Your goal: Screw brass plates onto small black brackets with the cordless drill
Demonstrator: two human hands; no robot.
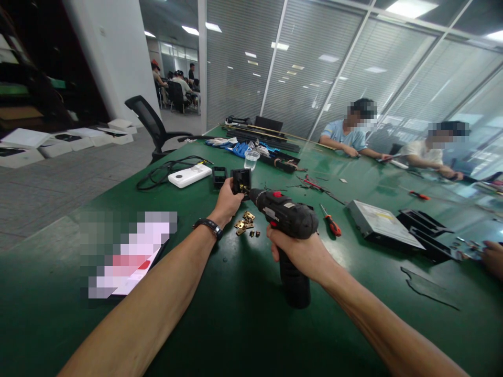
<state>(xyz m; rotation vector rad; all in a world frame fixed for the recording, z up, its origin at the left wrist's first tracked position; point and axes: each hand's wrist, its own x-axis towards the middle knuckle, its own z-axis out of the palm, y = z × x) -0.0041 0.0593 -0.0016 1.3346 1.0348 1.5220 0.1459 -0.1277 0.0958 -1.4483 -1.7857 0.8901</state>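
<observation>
My left hand point(228, 201) is closed round a small black box-shaped part point(240, 181), held just above the green table point(220, 324). My right hand point(301, 251) grips a black cordless drill point(288, 217) by its handle. The drill's nose points at the black part and sits close against it. Small brass pieces point(245, 224) lie on the table under both hands. A black watch is on my left wrist.
A white power bank point(189, 175) with a black cable, another black part point(219, 177), a clear plastic cup point(251, 159), a red-handled screwdriver point(331, 222) and a grey disc drive point(377, 222) lie around. Two people sit at the far right; another hand point(493, 256) shows at the right edge.
</observation>
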